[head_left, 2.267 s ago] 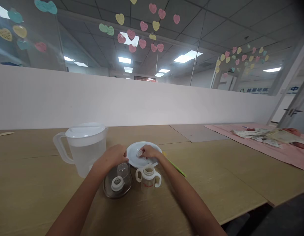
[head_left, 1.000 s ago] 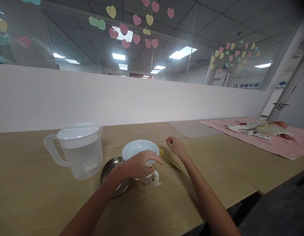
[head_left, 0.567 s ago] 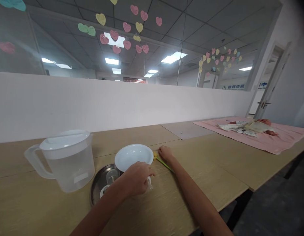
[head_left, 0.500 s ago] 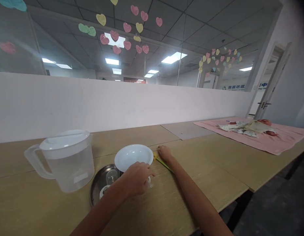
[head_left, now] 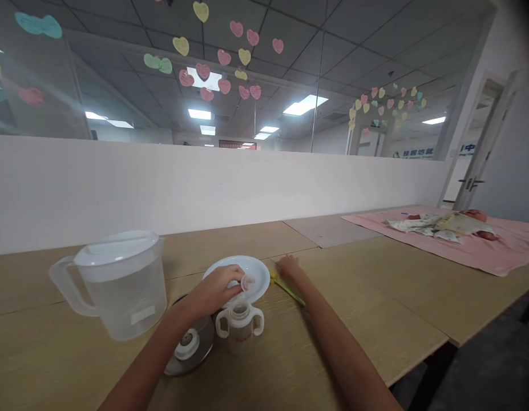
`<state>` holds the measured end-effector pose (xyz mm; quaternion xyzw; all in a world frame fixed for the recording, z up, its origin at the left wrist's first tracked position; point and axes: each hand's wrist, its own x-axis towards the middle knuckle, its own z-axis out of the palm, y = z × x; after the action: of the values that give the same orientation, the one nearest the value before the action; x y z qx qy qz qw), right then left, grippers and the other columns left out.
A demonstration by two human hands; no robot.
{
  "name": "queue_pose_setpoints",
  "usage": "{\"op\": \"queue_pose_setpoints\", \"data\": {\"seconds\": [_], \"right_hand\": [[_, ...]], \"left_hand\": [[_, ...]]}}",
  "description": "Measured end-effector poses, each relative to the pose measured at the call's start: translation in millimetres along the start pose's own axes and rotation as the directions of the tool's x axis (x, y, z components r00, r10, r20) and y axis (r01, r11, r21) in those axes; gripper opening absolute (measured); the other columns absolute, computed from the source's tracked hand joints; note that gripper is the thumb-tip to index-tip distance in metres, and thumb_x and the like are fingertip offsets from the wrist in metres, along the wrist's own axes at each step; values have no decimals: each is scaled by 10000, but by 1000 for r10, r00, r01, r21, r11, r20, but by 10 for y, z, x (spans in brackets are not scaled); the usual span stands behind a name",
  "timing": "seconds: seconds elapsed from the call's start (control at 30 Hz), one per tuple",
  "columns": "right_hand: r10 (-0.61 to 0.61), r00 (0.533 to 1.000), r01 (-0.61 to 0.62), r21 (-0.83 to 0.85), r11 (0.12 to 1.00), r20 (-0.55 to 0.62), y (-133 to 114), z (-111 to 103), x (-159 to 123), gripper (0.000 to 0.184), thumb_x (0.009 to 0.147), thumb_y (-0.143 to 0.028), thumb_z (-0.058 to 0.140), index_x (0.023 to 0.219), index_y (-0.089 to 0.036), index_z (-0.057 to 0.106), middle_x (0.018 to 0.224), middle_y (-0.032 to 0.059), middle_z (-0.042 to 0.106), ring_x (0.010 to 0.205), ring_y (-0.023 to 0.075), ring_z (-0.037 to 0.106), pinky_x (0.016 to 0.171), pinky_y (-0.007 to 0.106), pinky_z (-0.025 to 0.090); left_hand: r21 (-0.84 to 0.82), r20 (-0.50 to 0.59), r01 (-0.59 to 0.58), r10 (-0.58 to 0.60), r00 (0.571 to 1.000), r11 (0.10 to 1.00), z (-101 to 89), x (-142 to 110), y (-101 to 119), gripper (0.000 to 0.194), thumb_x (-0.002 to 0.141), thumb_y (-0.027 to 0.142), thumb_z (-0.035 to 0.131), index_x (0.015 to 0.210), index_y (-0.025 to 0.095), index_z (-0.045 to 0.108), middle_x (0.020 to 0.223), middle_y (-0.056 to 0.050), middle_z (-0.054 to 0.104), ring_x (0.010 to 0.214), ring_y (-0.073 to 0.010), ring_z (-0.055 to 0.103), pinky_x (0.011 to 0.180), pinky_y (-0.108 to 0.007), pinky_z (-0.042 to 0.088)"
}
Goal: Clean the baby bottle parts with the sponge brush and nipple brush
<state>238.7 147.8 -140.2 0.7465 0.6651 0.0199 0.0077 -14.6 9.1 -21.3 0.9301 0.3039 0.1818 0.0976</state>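
My left hand [head_left: 221, 285] is closed on a small clear round piece, apparently a cap [head_left: 248, 282], above the white bowl [head_left: 261, 288]. Just below it on the table stands a two-handled baby bottle [head_left: 241, 325], upright with its neck uncovered. Partly behind my left forearm lies a round steel tray [head_left: 206, 348] holding a white ring-shaped part [head_left: 187, 343]. My right hand [head_left: 289, 266] rests on the table right of the bowl, fingers stretched forward. Beside it lies a yellow-headed brush with a green handle [head_left: 290, 292].
A lidded clear pitcher [head_left: 122, 291] stands at the left. Far right, a baby doll [head_left: 456, 224] lies on a pink cloth [head_left: 495, 258]. A low white wall [head_left: 230, 188] with glass above runs behind the table [head_left: 354, 308].
My left hand has moved up and away from the bottle to the bowl, carrying the clear piece. The bottle now shows in full. My right hand stays about where it was.
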Motion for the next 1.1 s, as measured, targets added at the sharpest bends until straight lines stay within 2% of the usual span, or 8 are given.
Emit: {"op": "queue_pose_setpoints", "data": {"seconds": [0.2, 0.67, 0.8, 0.9, 0.93, 1.0, 1.03, 1.1], "right_hand": [[66, 995, -71, 59, 996, 73, -7, -101, 44, 298, 848, -311, 492, 1089, -137, 508, 1074, 71, 535, 919, 169, 546, 775, 366, 471], [191, 979, -160, 313, 936, -69, -159, -154, -17, 176, 781, -228, 572, 891, -91, 586, 941, 109, 603, 900, 202, 574, 760, 341, 455], [223, 944, -77, 495, 865, -243, -113, -469, -84, 189, 801, -167, 454, 921, -82, 573, 920, 174, 614, 900, 218, 590, 720, 287, 445], [220, 899, 75, 629, 774, -378, -134, -890, -218, 304, 867, -185, 285, 1073, -115, 497, 914, 114, 630, 810, 146, 611, 699, 262, 470], [204, 880, 178, 696, 696, -429, -161, -1041, -298, 320, 878, -198, 252, 1096, -142, 478, 895, 76, 637, 765, 116, 614, 685, 244, 483], [157, 822, 543, 837, 72, -547, -242, -1323, -512, 256, 847, -245, 373, 1034, -149, 520, 849, 54, 645, 748, 123, 621, 715, 273, 506], [78, 821, 568, 795, -214, -566, -292, -1443, -634, 233, 815, -243, 447, 1012, -162, 541, 866, 44, 650, 799, 126, 621, 766, 280, 504], [-27, 826, 454, 693, -560, -563, -397, -1625, -875, 205, 768, -212, 513, 960, -182, 578, 915, 30, 654, 889, 124, 609, 830, 271, 490]], "left_hand": [[-104, -242, 121, -143, 960, 987, -63, 13, -159, 347, 871, 379, 300, 887, 177, 581, 868, -42, 532, 814, -171, 503, 726, -271, 399], [-153, -451, 165, -218, 865, 974, 3, 67, -390, 237, 800, 352, 462, 745, 179, 613, 821, -23, 653, 777, -179, 573, 700, -256, 408], [-157, -468, 156, -213, 858, 975, 27, 68, -425, 232, 798, 326, 449, 790, 173, 624, 850, -41, 647, 806, -185, 569, 736, -269, 410], [-184, -471, 143, -215, 855, 973, 47, 61, -442, 281, 815, 346, 403, 841, 163, 614, 885, -63, 626, 851, -194, 555, 766, -285, 409], [-208, -470, 139, -224, 854, 968, 54, 59, -447, 295, 820, 354, 389, 857, 158, 607, 893, -67, 621, 859, -195, 551, 772, -288, 410], [-274, -458, 137, -254, 852, 952, 70, 59, -457, 311, 827, 363, 370, 877, 150, 591, 898, -69, 616, 859, -197, 548, 767, -289, 414], [-308, -448, 137, -271, 852, 941, 78, 61, -462, 312, 828, 364, 366, 875, 145, 584, 890, -67, 615, 852, -198, 547, 757, -288, 418], [-362, -426, 137, -294, 856, 922, 95, 66, -471, 310, 830, 367, 362, 854, 141, 573, 857, -60, 611, 826, -198, 544, 728, -286, 423]]}}
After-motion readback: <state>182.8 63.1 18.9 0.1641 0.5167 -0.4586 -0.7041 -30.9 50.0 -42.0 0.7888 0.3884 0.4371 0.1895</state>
